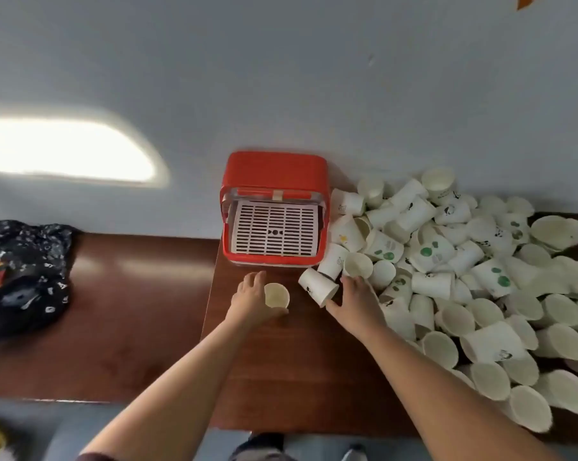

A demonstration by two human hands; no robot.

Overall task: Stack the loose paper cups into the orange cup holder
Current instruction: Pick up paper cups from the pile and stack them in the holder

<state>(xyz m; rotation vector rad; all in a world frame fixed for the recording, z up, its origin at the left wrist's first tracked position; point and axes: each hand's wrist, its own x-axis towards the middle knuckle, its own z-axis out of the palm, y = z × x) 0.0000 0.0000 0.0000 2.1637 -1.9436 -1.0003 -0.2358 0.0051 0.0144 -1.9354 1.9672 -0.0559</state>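
The orange cup holder stands at the back of the brown table against the wall, with a white slotted tray inside. My left hand grips an upright white paper cup just in front of the holder. My right hand lies at the left edge of the pile of loose paper cups. Its thumb touches a cup lying on its side, and its fingertips reach a cup with its mouth turned up.
The cup pile covers the whole right part of the table, with some paper bowls at the far right. A dark patterned bag lies on the lower table to the left. Shoes show under the table's front edge.
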